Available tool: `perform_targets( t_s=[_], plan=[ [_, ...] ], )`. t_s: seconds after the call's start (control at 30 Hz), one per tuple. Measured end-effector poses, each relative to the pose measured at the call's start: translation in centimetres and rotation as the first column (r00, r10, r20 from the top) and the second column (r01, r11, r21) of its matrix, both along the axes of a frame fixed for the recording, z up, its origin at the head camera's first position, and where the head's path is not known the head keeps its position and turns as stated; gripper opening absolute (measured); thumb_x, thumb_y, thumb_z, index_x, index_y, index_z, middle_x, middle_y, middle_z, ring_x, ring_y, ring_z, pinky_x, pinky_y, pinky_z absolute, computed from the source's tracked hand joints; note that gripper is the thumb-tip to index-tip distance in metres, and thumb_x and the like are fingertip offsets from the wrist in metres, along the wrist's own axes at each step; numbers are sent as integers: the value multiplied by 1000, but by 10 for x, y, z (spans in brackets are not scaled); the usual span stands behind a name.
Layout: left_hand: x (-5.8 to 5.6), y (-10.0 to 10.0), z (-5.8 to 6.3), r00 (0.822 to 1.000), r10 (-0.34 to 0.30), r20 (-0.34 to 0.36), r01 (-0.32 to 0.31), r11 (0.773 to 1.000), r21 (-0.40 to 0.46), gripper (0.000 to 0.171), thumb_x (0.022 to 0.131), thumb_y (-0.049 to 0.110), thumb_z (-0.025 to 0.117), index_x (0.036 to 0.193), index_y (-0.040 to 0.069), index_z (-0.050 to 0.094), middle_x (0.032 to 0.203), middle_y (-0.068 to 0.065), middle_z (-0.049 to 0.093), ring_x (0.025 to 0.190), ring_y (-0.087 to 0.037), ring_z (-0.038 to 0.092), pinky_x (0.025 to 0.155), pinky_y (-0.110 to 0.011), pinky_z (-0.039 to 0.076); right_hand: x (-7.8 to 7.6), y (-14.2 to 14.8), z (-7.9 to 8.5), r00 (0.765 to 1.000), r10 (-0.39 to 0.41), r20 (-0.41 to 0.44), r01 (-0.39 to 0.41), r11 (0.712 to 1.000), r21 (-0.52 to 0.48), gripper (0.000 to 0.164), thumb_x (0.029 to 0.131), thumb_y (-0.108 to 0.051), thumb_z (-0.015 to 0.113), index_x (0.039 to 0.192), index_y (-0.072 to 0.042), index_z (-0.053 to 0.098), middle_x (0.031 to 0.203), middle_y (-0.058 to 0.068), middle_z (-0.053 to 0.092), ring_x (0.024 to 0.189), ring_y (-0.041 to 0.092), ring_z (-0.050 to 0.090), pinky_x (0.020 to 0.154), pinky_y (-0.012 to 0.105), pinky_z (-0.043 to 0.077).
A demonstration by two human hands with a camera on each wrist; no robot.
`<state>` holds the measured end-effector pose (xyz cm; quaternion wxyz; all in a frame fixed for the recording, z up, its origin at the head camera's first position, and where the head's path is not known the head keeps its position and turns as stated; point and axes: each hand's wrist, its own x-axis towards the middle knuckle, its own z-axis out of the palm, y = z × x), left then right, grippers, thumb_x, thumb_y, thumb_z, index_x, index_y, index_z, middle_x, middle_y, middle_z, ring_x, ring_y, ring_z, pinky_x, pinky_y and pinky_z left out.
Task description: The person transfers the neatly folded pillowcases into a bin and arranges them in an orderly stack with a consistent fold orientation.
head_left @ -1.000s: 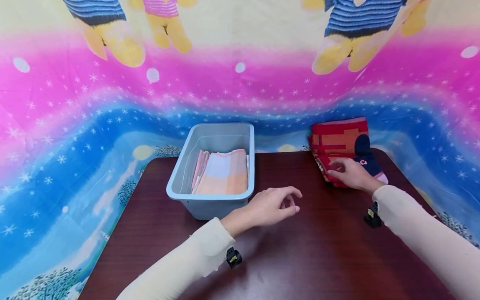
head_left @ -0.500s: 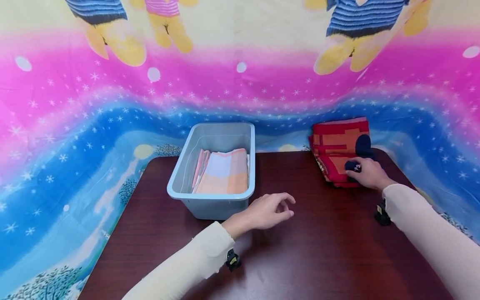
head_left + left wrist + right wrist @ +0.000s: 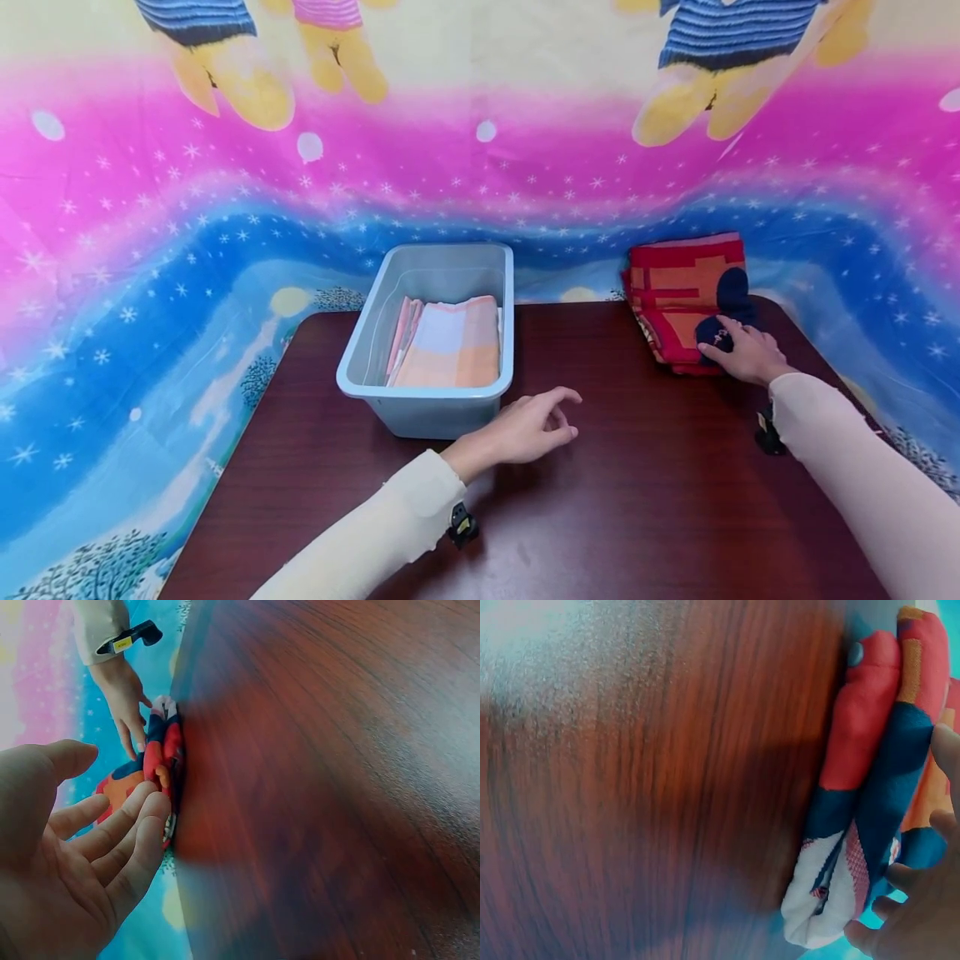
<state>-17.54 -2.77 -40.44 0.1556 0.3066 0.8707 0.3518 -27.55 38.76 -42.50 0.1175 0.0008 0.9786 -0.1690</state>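
Observation:
A folded knit item (image 3: 675,287), red and orange with navy patches, lies at the table's back right corner; its exact kind cannot be told. My right hand (image 3: 752,352) rests on its right front part, fingers loosely spread over a navy patch. The right wrist view shows the item's thick folded edges (image 3: 870,727) in red, navy and white, with the fingers touching its side. My left hand (image 3: 528,427) hovers over the table beside the bin's front right corner, fingers relaxed and holding nothing. In the left wrist view its palm (image 3: 64,900) faces the camera.
A grey-blue plastic bin (image 3: 423,392) stands at the back left of the middle, with folded pink, white and peach checked cloth (image 3: 450,346) inside. The dark wooden table (image 3: 637,508) meets a printed curtain (image 3: 480,183) behind.
My right hand has shifted right across the folded knit item, from its front left part onto the navy patch. My left hand has drawn slightly left and down.

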Motion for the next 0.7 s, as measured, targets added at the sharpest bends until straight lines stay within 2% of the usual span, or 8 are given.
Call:
perform_targets(
  t_s=[0.2,0.4,0.53,0.7],
  plan=[
    [-3,-3,-7,1000,11,-7,-11,1000,-2,44,100,27,64,141,22,52,100,4,72,77,3,62,71,-16,50,-3,-3,-5,998,61,28,-62,998,17,84,103,-57,42,155,7,22,150,49,19,136,68,16,108,83,11],
    [-5,-4,-14,999,35,-19,-35,999,-10,45,99,25,64,142,20,51,97,4,73,75,3,61,72,-16,49,-4,-4,-5,996,76,42,-76,997,4,84,101,-53,50,152,9,26,148,49,23,133,69,21,106,83,17],
    [-5,-5,-18,999,43,1,-43,999,-15,42,99,26,65,139,20,54,96,4,71,75,2,60,72,-16,49,-2,-7,-4,997,66,41,-66,998,18,86,99,-55,55,151,9,30,147,50,23,132,68,23,106,82,19],
    [-4,-6,-22,999,45,23,-44,999,-21,41,99,26,64,138,17,55,94,5,71,75,2,60,73,-17,50,2,-8,-5,998,47,31,-49,998,48,87,94,-59,59,147,7,38,144,48,28,126,66,30,101,80,30]
  ],
)
